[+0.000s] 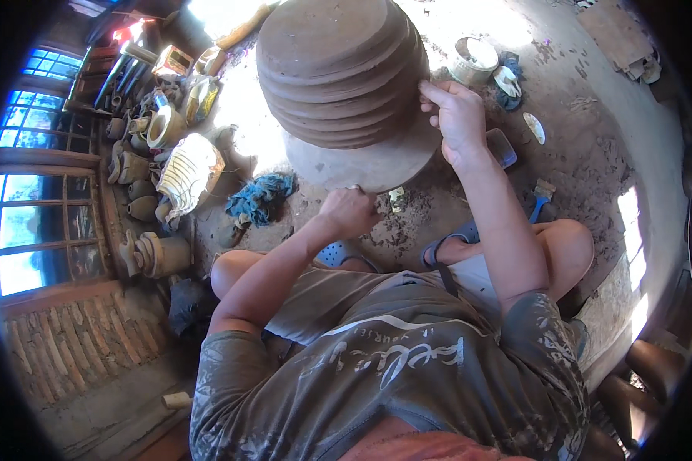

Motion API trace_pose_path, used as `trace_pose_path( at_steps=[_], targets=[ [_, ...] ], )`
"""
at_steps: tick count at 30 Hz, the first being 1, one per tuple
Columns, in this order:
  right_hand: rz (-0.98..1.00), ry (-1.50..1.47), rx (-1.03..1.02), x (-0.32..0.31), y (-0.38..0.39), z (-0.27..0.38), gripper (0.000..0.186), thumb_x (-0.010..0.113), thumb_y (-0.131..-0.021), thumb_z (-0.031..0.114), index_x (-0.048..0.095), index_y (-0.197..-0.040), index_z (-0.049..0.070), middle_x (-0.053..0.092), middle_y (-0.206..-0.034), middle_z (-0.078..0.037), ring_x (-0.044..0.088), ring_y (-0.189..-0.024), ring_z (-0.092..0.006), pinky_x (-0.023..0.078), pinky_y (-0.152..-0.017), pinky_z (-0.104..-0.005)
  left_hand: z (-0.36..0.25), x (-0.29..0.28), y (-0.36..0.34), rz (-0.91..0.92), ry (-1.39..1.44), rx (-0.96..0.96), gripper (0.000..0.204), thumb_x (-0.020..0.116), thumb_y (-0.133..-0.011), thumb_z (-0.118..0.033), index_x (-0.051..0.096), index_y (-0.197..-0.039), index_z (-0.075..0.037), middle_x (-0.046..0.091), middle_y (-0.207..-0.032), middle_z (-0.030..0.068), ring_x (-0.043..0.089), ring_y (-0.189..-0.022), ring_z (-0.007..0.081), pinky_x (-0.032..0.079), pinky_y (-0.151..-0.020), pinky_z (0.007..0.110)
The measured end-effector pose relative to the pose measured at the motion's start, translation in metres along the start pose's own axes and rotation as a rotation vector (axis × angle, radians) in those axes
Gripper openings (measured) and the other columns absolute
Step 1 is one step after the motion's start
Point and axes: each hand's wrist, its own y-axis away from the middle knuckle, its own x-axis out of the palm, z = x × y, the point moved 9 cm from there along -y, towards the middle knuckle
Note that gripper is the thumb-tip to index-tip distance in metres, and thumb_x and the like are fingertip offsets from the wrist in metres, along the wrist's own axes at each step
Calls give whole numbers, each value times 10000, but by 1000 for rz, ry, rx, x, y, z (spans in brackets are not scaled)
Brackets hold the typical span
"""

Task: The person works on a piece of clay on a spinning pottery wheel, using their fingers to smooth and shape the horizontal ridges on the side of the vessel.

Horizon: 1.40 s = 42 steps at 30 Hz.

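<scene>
A large brown clay pot (pixel 338 84) with several ridges round its side stands on a round grey turntable (pixel 377 170) in front of me. My left hand (pixel 350 213) is closed at the turntable's near edge, knuckles up and fingertips curled against the rim. At the pot's right side, my right hand (pixel 459 119) is raised with thumb and forefinger pinched together, touching or nearly touching the clay. Whatever that pinch holds, if anything, is too small to make out.
A teal rag (pixel 260 198) lies left of the turntable. Several clay vessels (pixel 165 127) crowd the left wall under the windows. On the right are a white bucket (pixel 473 60), a dark cloth (pixel 508 96), a clear plastic tub (pixel 502 148) and a blue-handled brush (pixel 542 197).
</scene>
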Motion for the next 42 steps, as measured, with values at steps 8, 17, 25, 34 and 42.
trace_pose_path(
  at_steps=[8,17,25,34,42],
  targets=[
    [-74,-63,23,9,14,-10,135,785,-939,136,698,-857,74,682,-819,-11,601,-705,-80,413,-574,-232,-71,-17,-35,-3,36,127,431,631,-978,-452,735,-1057,-42,749,-1036,248,735,-1022,395,572,-900,512],
    [-151,-161,-37,37,42,-25,149,788,-951,122,681,-880,44,678,-784,-29,612,-656,-83,455,-530,-222,-99,-4,-87,-429,536,596,293,627,-978,-355,725,-971,-79,718,-847,120,723,-830,291,567,-811,409],
    [192,301,-308,109,113,-33,217,831,-875,175,681,-870,19,696,-785,-45,648,-711,-126,526,-660,-315,-87,13,-101,-250,-210,10,227,725,-909,-280,779,-867,-63,784,-884,145,774,-881,287,586,-749,437],
    [384,849,-827,13,115,-11,256,758,-921,153,711,-1121,1,701,-943,-137,693,-823,-305,575,-767,-402,-10,-2,-24,-29,1300,60,750,373,-1068,-698,690,-1013,-21,737,-796,132,724,-669,186,524,-587,305],
    [642,933,-929,19,139,-54,203,765,-862,85,708,-1036,-1,672,-956,-137,670,-876,-326,576,-765,-425,-28,20,4,221,1568,-86,827,306,-1013,-817,644,-913,-69,528,-618,6,500,-529,123,407,-511,281]
  ],
)
